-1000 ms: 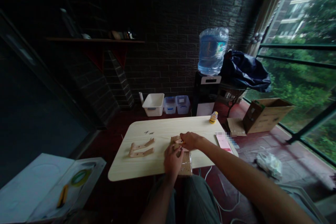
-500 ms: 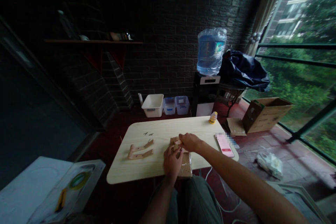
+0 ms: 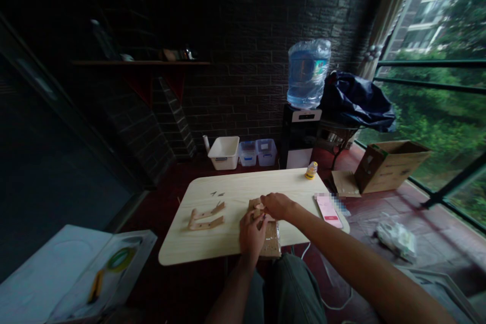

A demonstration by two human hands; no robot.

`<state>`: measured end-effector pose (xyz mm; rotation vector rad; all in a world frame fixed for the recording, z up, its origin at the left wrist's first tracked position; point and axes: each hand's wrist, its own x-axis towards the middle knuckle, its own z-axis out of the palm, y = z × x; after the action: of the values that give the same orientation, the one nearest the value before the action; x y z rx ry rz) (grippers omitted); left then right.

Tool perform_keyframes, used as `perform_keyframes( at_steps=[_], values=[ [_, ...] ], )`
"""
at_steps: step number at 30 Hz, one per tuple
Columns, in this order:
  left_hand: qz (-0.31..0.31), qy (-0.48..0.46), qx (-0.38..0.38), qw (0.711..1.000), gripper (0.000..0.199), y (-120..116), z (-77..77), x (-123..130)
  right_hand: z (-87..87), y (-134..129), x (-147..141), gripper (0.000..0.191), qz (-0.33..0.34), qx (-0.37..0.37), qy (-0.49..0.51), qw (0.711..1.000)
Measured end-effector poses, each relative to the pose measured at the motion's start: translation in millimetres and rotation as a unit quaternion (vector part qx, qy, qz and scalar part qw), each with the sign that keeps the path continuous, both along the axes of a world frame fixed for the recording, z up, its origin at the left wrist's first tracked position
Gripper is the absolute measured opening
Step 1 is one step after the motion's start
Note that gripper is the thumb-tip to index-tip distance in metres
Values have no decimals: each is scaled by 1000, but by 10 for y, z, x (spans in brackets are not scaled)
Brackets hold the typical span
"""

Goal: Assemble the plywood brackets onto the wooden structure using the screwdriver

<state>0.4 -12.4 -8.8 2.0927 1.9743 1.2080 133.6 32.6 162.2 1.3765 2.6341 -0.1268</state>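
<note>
On a brown cardboard pad (image 3: 270,244) partly covered with shiny clear film, both hands work close together. My left hand (image 3: 252,234) is bent over a small pale wooden piece (image 3: 259,206), holding it down against the pad. Just beyond and to the right, my right hand (image 3: 279,206) is closed at the same piece; its fingertips are tucked under, so what they pinch is hidden. To the left lies a U-shaped wooden frame (image 3: 193,220) with small dark holes along its arms. A few small dark bits (image 3: 221,194) lie behind it.
The pale table (image 3: 178,253) carries a yellow-capped small bottle (image 3: 312,170) and a phone (image 3: 328,211) at the right. An open white case (image 3: 131,258) with a yellow-handled tool stands at lower left. Plastic bins (image 3: 225,153), a water dispenser (image 3: 301,131) and a cardboard box (image 3: 393,167) stand beyond.
The whole view has shifted slightly, so things appear a little further right. Both hands stay at the wooden piece on the cardboard, with hardly any visible movement.
</note>
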Motion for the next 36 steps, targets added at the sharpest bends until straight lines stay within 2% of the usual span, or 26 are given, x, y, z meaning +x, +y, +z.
perform_keyframes(
  at_steps=[5, 10, 13, 19, 23, 27, 32, 36],
  values=[
    [-5, 0, -15, 1000, 22, -14, 37, 2, -18, -37, -36, 35, -47, 1, 11, 999],
    [0, 2, -2, 1000, 22, -34, 43, 7, 50, -53, -48, 44, -30, -19, 8, 999],
    [1, -3, 1, 1000, 24, -46, 69, 16, 62, -40, -64, 39, -17, -19, -10, 1000],
    [-7, -3, -19, 1000, 25, -41, 116, 4, -8, 20, -57, 34, -41, -23, -4, 999],
    [-7, 8, -17, 1000, 24, -39, 80, -8, -56, 15, -30, 42, -53, -20, 11, 998],
    [8, 9, -5, 1000, 23, -41, 47, 1, -8, -34, -45, 52, -31, -21, 19, 999],
    [0, 3, 0, 1000, 24, -41, 65, 14, 81, -40, -83, 32, -20, -25, 3, 999],
    [-2, 6, 3, 1000, 25, -37, 81, 20, 4, 1, -67, 33, -43, -5, -1, 999]
  ],
)
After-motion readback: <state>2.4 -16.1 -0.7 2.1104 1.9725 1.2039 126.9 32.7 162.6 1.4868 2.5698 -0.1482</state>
